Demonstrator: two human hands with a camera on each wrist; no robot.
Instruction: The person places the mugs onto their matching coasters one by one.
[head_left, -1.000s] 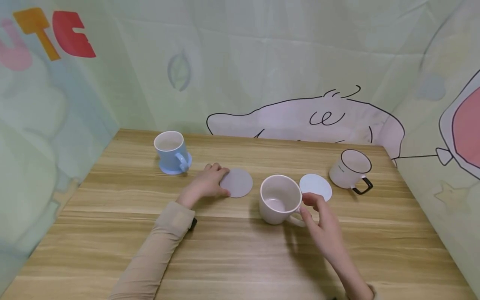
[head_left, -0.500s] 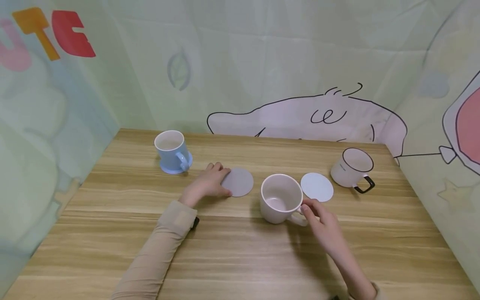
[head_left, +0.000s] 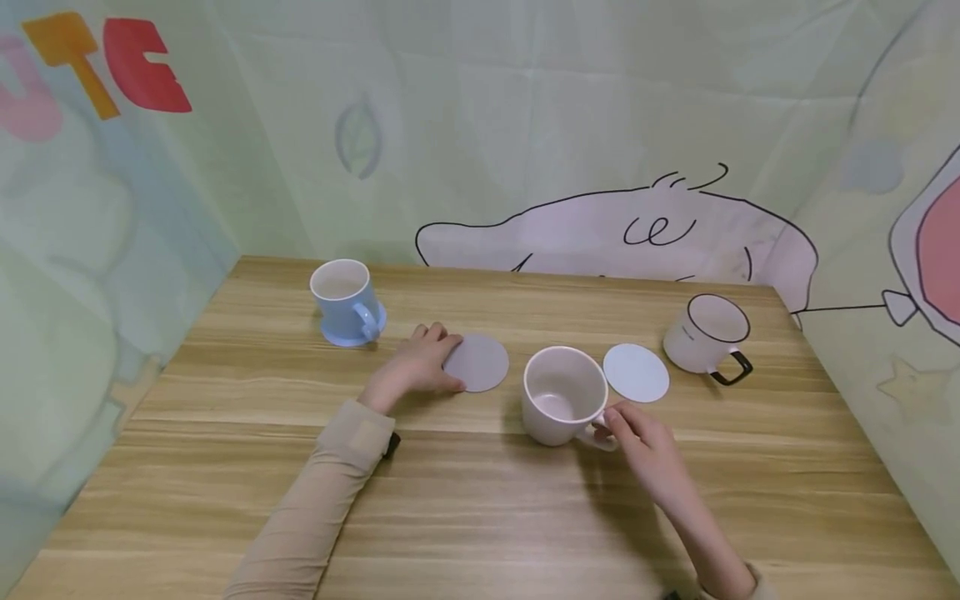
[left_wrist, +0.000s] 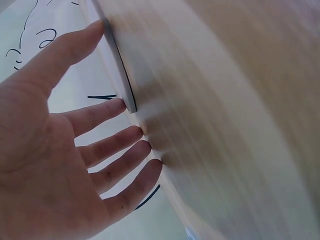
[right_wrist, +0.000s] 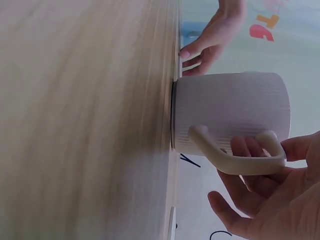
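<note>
My left hand (head_left: 420,362) is at the left side of a round grey coaster (head_left: 477,363), thumb and index finger on its rim. In the left wrist view the coaster (left_wrist: 114,60) shows edge-on between thumb (left_wrist: 80,42) and index fingertip, and the other fingertips rest at the table surface. A pale pinkish mug (head_left: 561,398) stands upright to the right of that coaster. My right hand (head_left: 647,446) grips its handle. The right wrist view shows fingers passing through the mug's handle (right_wrist: 235,161), with the thumb near its upper end.
At the back left, a blue mug (head_left: 345,300) stands on a blue coaster (head_left: 347,337). A pale blue-white coaster (head_left: 637,373) lies behind the pinkish mug's right side. Beside it is a white mug (head_left: 697,337) with black rim and handle. Printed cloth (head_left: 480,125) encloses the wooden table (head_left: 450,517).
My right hand has closed its fingers onto the pinkish mug's handle. The left hand has stayed at the grey coaster; the mugs and coasters keep their places, with a slight camera shift.
</note>
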